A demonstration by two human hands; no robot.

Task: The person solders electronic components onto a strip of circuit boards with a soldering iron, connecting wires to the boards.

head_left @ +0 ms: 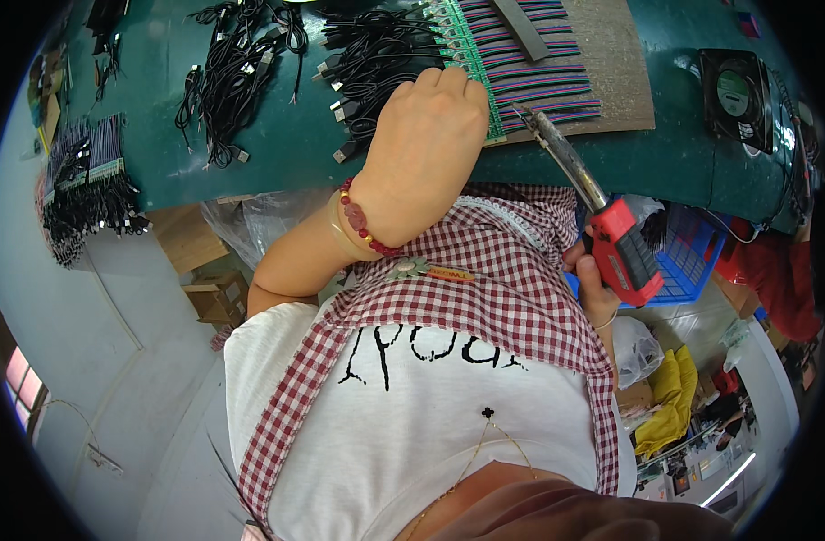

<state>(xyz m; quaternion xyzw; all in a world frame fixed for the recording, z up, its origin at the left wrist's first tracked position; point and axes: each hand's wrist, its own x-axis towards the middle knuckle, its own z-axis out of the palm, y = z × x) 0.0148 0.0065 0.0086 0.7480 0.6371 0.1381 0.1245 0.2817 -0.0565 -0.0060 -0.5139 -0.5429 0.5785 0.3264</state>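
My left hand (pixel 433 122), back upward with curled fingers, rests over the inner ends of black USB cables (pixel 376 50), against a green circuit board strip (pixel 474 54). Its fingertips are hidden, so what they hold does not show. Red, blue and dark wires (pixel 547 87) run out from the strip's right side. In my right hand (pixel 592 279) is a red and black soldering iron (pixel 624 252). Its metal tip points up and left, just right of the strip's near end; I cannot tell whether it touches anything.
A grey bar (pixel 520 29) lies across the wires on a brown board (pixel 624 81). Loose black cables (pixel 237 81) and a finished-looking bundle (pixel 83 180) lie leftward on the green table (pixel 160 171). A black fan (pixel 735 97) stands right. Below is a blue basket (pixel 692 257).
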